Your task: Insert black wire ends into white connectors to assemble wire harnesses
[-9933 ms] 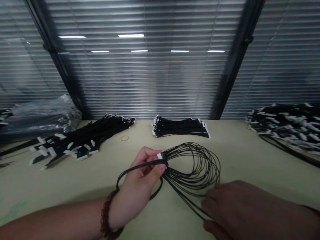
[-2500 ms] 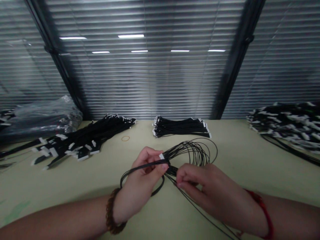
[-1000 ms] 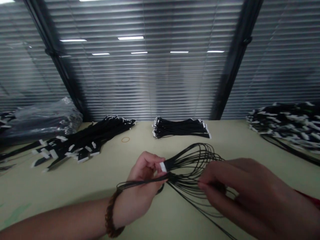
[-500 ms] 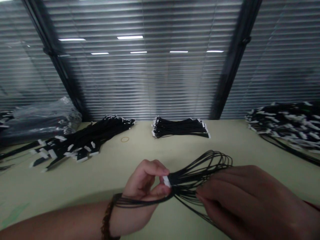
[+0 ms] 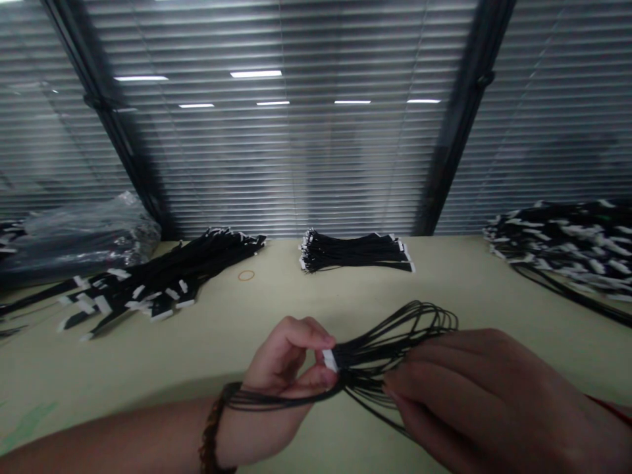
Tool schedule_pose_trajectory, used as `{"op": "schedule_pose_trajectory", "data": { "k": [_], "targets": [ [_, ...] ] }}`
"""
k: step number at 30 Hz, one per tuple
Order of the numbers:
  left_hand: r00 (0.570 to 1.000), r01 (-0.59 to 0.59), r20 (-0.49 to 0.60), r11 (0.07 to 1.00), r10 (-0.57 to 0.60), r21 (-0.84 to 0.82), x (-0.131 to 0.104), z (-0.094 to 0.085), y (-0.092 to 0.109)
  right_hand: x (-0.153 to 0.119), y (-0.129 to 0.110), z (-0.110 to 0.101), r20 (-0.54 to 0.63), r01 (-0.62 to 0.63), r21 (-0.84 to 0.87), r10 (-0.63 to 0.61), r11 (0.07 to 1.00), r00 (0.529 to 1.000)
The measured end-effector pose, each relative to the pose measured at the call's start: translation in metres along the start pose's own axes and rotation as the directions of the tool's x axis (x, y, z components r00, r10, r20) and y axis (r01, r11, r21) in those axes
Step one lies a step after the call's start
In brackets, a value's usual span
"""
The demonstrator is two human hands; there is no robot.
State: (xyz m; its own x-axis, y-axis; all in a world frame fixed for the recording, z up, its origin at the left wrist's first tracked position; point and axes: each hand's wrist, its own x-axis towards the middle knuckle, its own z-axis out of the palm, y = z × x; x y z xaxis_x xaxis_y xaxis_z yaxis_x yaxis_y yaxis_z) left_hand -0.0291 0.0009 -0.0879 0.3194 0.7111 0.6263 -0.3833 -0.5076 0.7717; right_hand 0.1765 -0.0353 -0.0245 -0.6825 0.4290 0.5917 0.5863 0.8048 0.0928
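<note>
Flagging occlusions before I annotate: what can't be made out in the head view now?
- Head view: whether the right hand grips the wires; its own back hides the contact.
- Head view: wire count; strands too fine and overlapping.
- Head view: full connector; left hand covers part.
- Head view: full far-right pile; cut off by the right edge.
- Head view: contents of the clear plastic; glare and blur.

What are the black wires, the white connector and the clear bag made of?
Wires: dark, probably plastic-coated; they bend in smooth loops.
Connector: opaque white, likely hard plastic; its edges look straight.
Bag: seemingly thin plastic film, glossy and see-through, with creases and bright highlights.
</note>
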Motion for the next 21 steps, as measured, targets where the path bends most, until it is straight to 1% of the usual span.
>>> {"op": "schedule_pose_trajectory", "data": {
  "k": [4,10,14,17,19,21],
  "targets": [
    [0.997,0.064,0.031,0.998,-0.064,-0.01,-0.003,0.001,0.001,-0.003,0.003,0.003,0.002,0.001,-0.013,-0.001,1.0,1.0],
    [0.995,0.101,-0.014,0.995,-0.1,0.018,-0.003,0.006,0.002,0.001,0.0,0.008,0.008,0.008,0.045,-0.008,0.999,1.0],
    [0.978,0.201,-0.067,0.979,-0.198,0.037,-0.002,0.01,0.005,0.004,-0.001,0.013,0.051,0.006,0.095,-0.011,0.996,0.999],
    [0.95,0.294,-0.12,0.955,-0.289,0.028,0.002,0.012,0.008,0.006,0.003,0.019,0.054,0.025,0.107,-0.031,0.994,0.998],
    [0.92,0.365,-0.159,0.931,-0.359,0.006,0.008,0.012,0.01,0.009,0.007,0.02,0.007,0.046,0.053,-0.046,0.998,0.999],
    [0.897,0.398,-0.21,0.917,-0.39,-0.001,0.014,0.01,0.011,0.013,0.009,0.017,-0.094,0.051,-0.072,-0.058,0.996,0.994]
  ]
}}
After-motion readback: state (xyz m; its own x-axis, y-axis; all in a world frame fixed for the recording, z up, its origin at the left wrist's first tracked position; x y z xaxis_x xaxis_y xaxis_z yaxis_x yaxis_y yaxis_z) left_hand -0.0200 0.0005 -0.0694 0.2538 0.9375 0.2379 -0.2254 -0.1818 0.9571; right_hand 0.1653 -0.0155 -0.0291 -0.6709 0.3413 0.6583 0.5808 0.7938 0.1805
